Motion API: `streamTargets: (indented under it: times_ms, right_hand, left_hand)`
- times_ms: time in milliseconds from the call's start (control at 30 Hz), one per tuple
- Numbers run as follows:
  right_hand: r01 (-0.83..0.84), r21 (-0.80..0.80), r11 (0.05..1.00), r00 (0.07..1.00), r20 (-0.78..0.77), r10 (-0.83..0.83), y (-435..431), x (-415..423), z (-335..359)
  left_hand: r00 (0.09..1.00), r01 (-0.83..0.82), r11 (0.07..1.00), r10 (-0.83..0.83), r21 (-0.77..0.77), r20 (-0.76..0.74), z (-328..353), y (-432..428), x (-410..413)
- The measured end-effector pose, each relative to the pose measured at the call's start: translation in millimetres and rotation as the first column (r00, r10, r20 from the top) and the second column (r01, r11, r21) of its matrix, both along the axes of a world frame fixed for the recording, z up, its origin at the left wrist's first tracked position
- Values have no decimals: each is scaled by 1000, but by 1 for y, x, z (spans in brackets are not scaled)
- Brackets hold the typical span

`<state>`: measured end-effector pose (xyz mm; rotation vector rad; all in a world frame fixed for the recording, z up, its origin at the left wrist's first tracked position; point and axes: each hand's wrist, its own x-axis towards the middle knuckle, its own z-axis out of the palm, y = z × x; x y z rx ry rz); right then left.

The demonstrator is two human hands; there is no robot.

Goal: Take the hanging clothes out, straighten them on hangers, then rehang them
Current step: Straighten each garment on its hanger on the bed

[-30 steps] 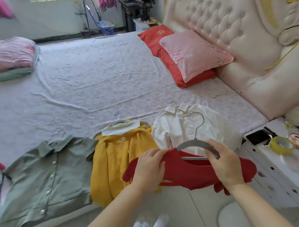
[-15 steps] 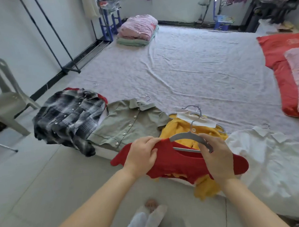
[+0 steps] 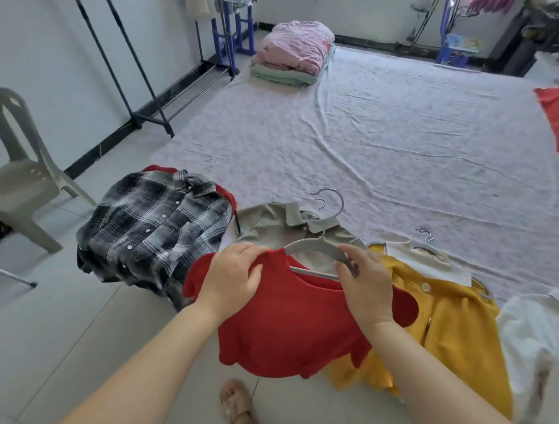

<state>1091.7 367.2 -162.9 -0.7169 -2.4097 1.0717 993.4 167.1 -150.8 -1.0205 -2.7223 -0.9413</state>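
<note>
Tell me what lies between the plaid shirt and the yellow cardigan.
In the head view, a grey-green collared shirt lies between plaid shirt and yellow cardigan, partly behind the held red top.

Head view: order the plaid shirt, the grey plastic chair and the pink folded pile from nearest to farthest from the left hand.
From the left hand:
1. Plaid shirt, just to its left, at the bed's near corner.
2. Grey plastic chair, farther left on the floor.
3. Pink folded pile, at the bed's far corner.
</note>
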Motion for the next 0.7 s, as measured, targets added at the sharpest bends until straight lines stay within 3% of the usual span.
streamTargets:
  times_ms: [367, 700]
  right_hand:
    - [146, -2, 989, 988, 41, -146, 34, -138, -30]
    - [142, -79, 987, 966, 230, -121, 114, -233, -118]
  left_hand:
    - [989, 146, 989, -145, -36, 42, -22, 48, -165]
    - [964, 165, 955, -103, -247, 246, -120, 130, -260]
